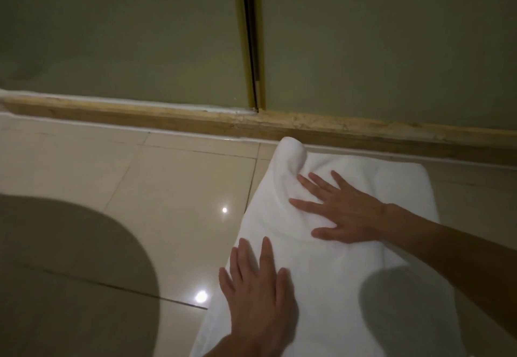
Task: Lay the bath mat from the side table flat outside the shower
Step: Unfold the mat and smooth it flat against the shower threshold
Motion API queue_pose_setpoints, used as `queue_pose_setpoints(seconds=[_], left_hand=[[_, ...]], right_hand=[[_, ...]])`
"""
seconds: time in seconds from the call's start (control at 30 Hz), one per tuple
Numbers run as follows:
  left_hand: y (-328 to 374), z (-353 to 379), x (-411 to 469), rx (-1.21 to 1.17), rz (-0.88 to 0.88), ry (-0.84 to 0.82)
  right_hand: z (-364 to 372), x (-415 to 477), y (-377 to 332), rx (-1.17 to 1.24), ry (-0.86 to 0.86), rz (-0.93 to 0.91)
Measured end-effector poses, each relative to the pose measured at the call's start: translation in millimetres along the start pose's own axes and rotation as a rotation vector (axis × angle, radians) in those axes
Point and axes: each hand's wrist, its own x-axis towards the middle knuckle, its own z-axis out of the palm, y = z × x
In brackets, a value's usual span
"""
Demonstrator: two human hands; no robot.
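Low in the frame's centre, the left hand (257, 292) lies flat, fingers straight, on the near left edge of a white bath mat (330, 272) spread on glossy beige floor tiles (167, 188). Above it, right of centre, the right hand (347, 211) presses down with fingers splayed beside the mat's rumpled, raised far corner. Beyond runs a tan threshold strip (307, 127) under frosted shower doors (391, 49)

The scene is dimly lit. Two small glare spots are reflected on the glossy floor (181, 183). A large round shadow is cast at lower left, and another on the washed-out white bath mat (321, 272). Detail is rendered soft, and straight lines are bowed by wide-angle distortion.
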Motion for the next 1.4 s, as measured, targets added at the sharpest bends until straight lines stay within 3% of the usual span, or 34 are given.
queue_pose_setpoints(seconds=[0.13, 0.3, 0.43, 0.57, 0.73, 1.13, 1.3, 1.4], left_hand=[[4.6, -29.2, 37.6, 0.071, 0.134, 0.092], [11.5, -52.9, 91.9, 0.082, 0.054, 0.064], [16.0, -53.7, 103.7, 0.131, -0.127, 0.049], [14.8, -49.2, 105.8, 0.121, -0.154, 0.062], [10.9, -51.8, 103.9, -0.128, -0.111, 0.093], [-4.0, -64.7, 76.3, -0.298, 0.094, 0.172], [-15.4, -71.1, 73.2, -0.313, 0.143, 0.200], [-23.7, -76.8, 72.7, -0.332, 0.147, 0.221]], right_hand=[[-6.0, -2.2, -4.5, 0.013, 0.028, 0.029], [-23.3, 26.5, -14.3, 0.329, 0.337, 0.420], [-31.1, 44.8, -7.4, 0.423, 0.300, 0.474], [-29.2, 52.0, -6.5, 0.428, 0.334, 0.529], [-30.4, 59.6, -2.2, 0.418, 0.264, 0.576], [-43.1, 66.9, -3.0, 0.360, 0.192, 0.652], [-64.0, 70.8, -13.1, 0.322, 0.555, 0.673], [-80.4, 72.9, -21.1, 0.398, 0.677, 0.634]])
